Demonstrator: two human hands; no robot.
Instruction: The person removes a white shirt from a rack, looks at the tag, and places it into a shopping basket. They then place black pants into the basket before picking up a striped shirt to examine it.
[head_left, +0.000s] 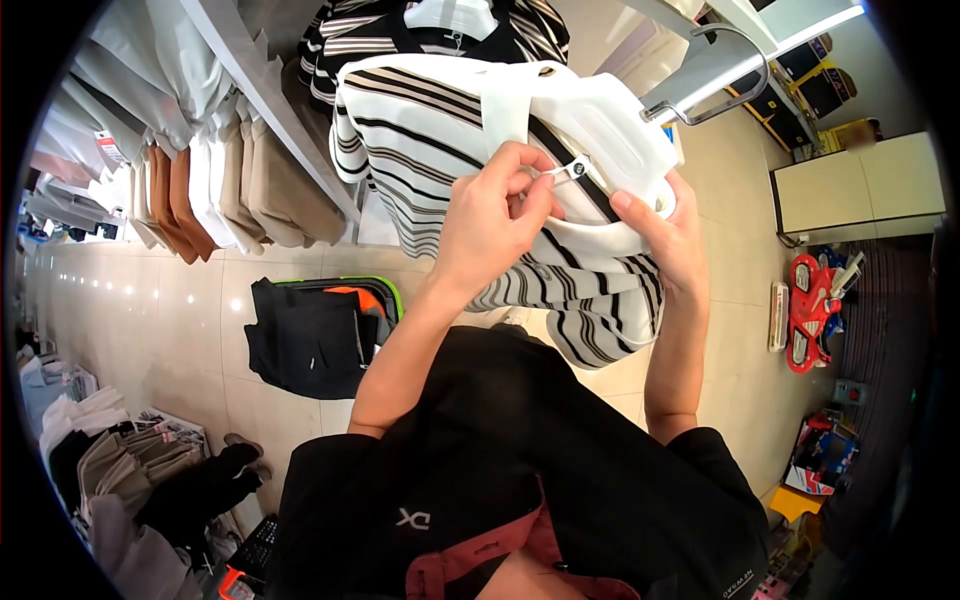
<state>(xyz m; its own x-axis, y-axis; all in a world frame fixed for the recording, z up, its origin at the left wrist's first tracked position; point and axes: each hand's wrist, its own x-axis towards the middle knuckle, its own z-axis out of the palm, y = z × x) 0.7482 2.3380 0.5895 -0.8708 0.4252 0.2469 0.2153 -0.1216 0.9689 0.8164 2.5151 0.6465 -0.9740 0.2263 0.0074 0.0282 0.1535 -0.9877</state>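
Note:
A white polo shirt with black and taupe stripes (430, 150) hangs in front of me on a white hanger (610, 125). The hanger's metal hook (766, 75) points to the upper right. My left hand (490, 225) is closed, thumb and forefinger pinched at a narrow white tab with a dark round button (578, 170) by the neck opening. My right hand (672, 235) grips the shirt's white collar (590, 238) on the right, its thumb on top near the hanger's end. The lower part of the shirt hangs in folds between my forearms.
Another striped shirt (545, 30) hangs right behind this one. Clothes in white, brown and beige (230, 180) hang on a rack at left. Folded black clothing (305, 335) lies on a low pile near the floor. A red toy motorcycle (808, 310) stands at right, below a cream cabinet (860, 185).

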